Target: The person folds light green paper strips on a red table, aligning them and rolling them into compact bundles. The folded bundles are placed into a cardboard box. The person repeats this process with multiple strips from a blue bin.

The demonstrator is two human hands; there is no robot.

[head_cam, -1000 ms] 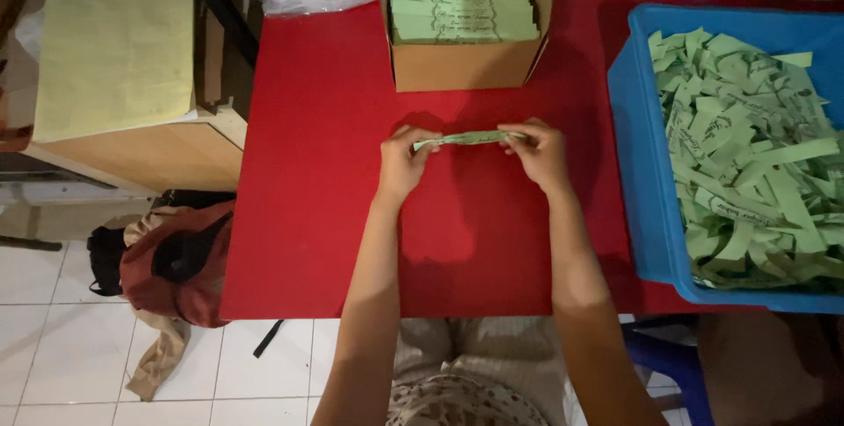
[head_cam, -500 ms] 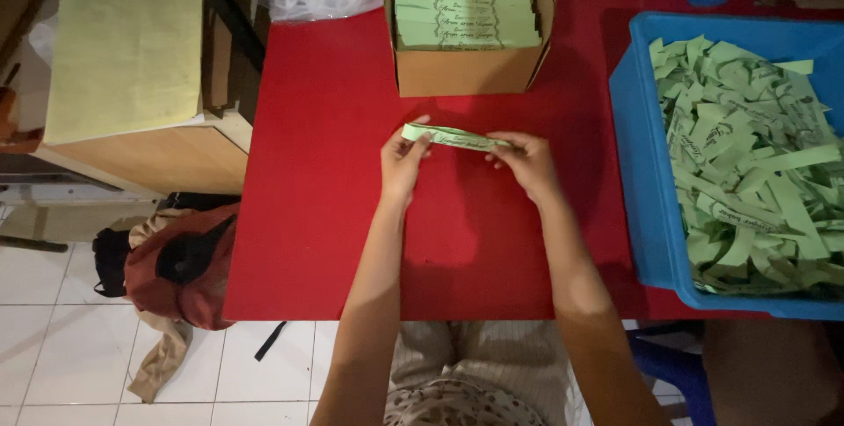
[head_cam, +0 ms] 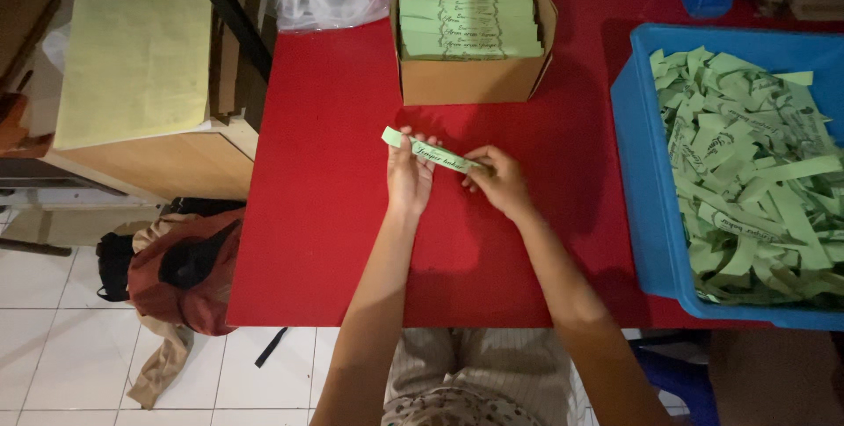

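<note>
So we've got the green paper strip pinched at both ends now, left hand closed on the outer end, right hand closed on the inner one. A second ago we held it level and stretched across both hands; now it's tilted, left end kicked up and away, and our hands have shifted left on the red table. Looks like it's being folded or straightened (hard to tell which), just short of the cardboard box of stacked strips; the blue bin of loose strips sits on our right.
</note>
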